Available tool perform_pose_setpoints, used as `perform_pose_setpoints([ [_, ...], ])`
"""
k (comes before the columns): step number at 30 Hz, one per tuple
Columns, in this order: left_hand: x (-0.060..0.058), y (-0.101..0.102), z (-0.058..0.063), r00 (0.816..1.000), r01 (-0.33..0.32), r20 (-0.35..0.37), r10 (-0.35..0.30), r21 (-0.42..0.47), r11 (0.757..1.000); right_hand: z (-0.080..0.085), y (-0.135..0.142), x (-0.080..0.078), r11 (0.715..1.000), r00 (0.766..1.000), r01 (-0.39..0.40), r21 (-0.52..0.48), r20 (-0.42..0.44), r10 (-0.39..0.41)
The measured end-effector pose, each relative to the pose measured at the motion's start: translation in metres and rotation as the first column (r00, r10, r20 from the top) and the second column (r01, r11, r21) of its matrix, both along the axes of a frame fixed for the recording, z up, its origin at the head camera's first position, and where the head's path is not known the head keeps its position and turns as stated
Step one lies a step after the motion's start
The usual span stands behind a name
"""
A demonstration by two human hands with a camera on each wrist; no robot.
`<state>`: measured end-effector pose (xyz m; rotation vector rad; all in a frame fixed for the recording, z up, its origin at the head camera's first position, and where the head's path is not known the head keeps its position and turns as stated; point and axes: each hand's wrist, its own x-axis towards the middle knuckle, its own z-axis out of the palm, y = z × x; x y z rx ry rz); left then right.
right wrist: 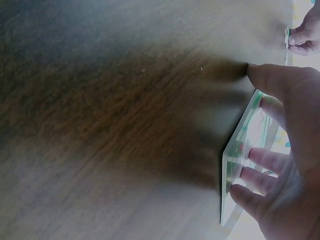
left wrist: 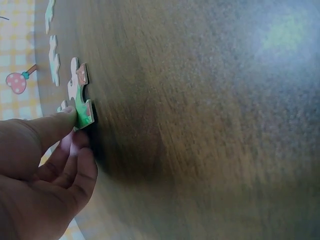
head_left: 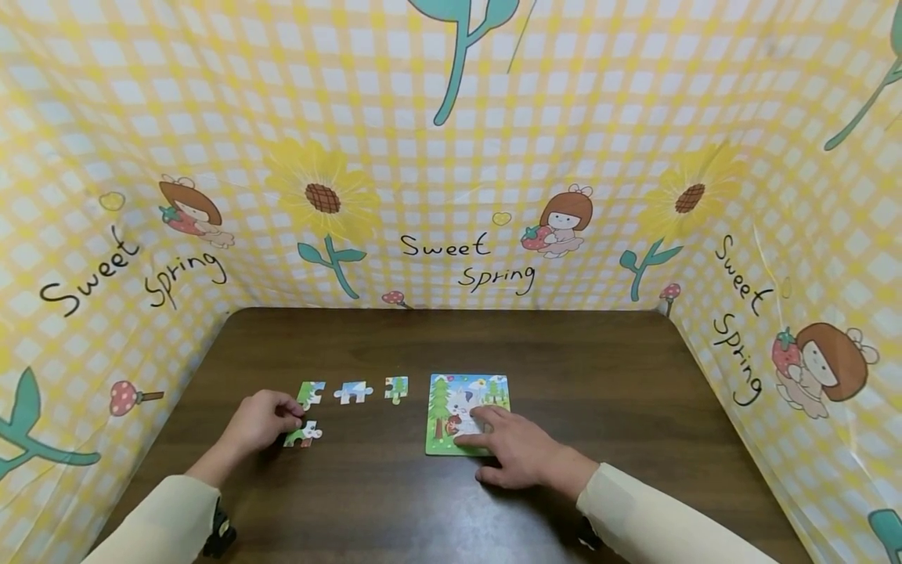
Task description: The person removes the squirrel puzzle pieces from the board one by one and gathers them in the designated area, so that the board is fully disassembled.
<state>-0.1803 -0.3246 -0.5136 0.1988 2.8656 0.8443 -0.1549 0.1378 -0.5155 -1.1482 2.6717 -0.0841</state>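
At the left of the table my left hand [head_left: 264, 423] pinches a jigsaw puzzle piece [head_left: 304, 435] by its left edge. That piece is green and white with a bit of brown; in the left wrist view the thumb lies on the puzzle piece [left wrist: 82, 102] and the other fingers curl below. Just beyond it lies a green corner piece [head_left: 311, 394], close to my fingertips. My right hand [head_left: 517, 450] rests spread fingertips on a square puzzle board [head_left: 440, 392] with trees and a white animal. Its thumb reaches the table beside the board's near edge, and the hand covers the board's lower right part.
A blue and white puzzle piece [head_left: 353, 392] and a green tree piece [head_left: 397, 388] lie in a row between the left hand and the board. The brown wooden table [head_left: 352, 501] is enclosed by a yellow checked cloth [head_left: 437, 180] at the back and sides.
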Motion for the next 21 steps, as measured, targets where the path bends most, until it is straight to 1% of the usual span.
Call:
perform_pose_setpoints([
  [7, 0.001, 0.001, -0.002, 1.000, -0.024, 0.017, 0.024, 0.003, 1.000, 0.000, -0.001, 0.003, 1.000, 1.000, 0.004, -0.009, -0.009, -0.005],
  [14, 0.002, 0.002, -0.001, 1.000, -0.022, 0.001, 0.022, -0.001, 1.000, -0.003, 0.000, 0.003, 0.999, 1.000, -0.003, -0.032, -0.023, 0.003],
  [18, 0.000, 0.008, 0.005, 1.000, -0.023, -0.017, 0.023, -0.003, 1.000, -0.007, 0.001, 0.004, 0.999, 1.000, -0.005, -0.054, -0.030, 0.004],
  [19, -0.002, 0.012, 0.008, 1.000, -0.022, -0.022, 0.022, -0.001, 1.000, -0.007, 0.001, 0.004, 0.998, 0.999, -0.003, -0.058, -0.032, 0.002],
  [21, -0.005, 0.024, 0.015, 0.999, -0.001, -0.052, 0.001, 0.001, 1.000, -0.007, 0.003, 0.004, 0.998, 0.999, 0.004, -0.062, -0.033, -0.006],
])
